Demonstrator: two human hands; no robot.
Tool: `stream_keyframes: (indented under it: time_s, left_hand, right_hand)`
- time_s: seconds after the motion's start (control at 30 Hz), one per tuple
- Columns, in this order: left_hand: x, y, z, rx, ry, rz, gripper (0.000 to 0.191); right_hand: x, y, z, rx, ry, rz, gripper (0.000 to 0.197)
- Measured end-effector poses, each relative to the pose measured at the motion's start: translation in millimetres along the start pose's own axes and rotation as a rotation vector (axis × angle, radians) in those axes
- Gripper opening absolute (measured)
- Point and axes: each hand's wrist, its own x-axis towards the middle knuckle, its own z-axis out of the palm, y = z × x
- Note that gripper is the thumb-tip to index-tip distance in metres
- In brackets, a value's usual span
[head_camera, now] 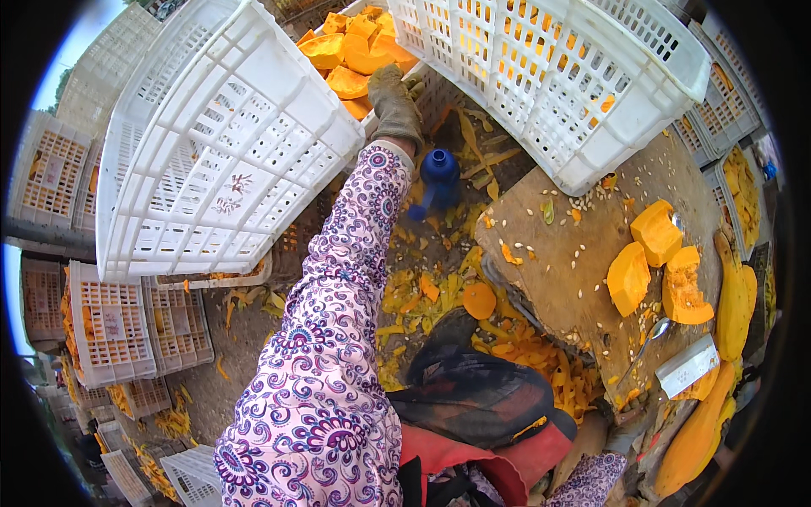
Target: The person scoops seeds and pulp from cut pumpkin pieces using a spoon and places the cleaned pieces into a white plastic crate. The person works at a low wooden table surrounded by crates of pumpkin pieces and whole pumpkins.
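My left hand (394,101), in a dirty work glove, reaches forward over the near rim of a white crate heaped with orange pumpkin pieces (347,82). Its fingers point away from me, and whether they grip anything is hidden. Of my right arm only a patterned sleeve (589,480) shows at the bottom; the hand cannot be made out. On the wooden board (551,253) to the right lie several cut pumpkin chunks (628,279), a metal spoon (652,336) and scattered seeds. A broad metal blade (689,366) rests near the board's lower right edge.
Large white plastic crates stand tilted at left (222,152) and right (538,82) of my reach. A blue bottle (440,171) stands on the ground among peelings. Whole long squashes (697,431) lie at far right. More filled crates (111,323) are stacked at left.
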Motion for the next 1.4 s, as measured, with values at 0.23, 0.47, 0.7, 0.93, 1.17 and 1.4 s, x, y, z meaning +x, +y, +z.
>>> stream_keyframes:
  time_s: [0.23, 0.47, 0.7, 0.93, 1.17, 1.4]
  left_hand:
    - [-82, 12, -20, -0.034, -0.229, -0.248, 0.028]
    - [-197, 23, 13, 0.302, -0.793, -0.195, 0.033]
    - [-312, -43, 59, 0.961, -1.314, 0.105, 0.060]
    - [-377, -115, 93, 1.600, -1.449, 0.542, 0.085]
    - [-358, -129, 98, 1.546, -1.616, 0.667, 0.070]
    - [-327, -98, 88, 1.082, -1.373, 0.047, 0.068]
  right_hand:
    - [18, 23, -27, 0.255, -0.075, 0.076, 0.031]
    - [-1, 3, 1, 0.161, 0.153, -0.012, 0.016]
    - [-9, -4, 15, 0.146, 0.202, -0.044, 0.017]
    - [-6, -1, 9, 0.169, 0.125, 0.054, 0.016]
    - [13, 23, -9, 0.149, 0.117, -0.007, 0.016]
    - [-9, -2, 10, 0.095, 0.121, -0.052, 0.025]
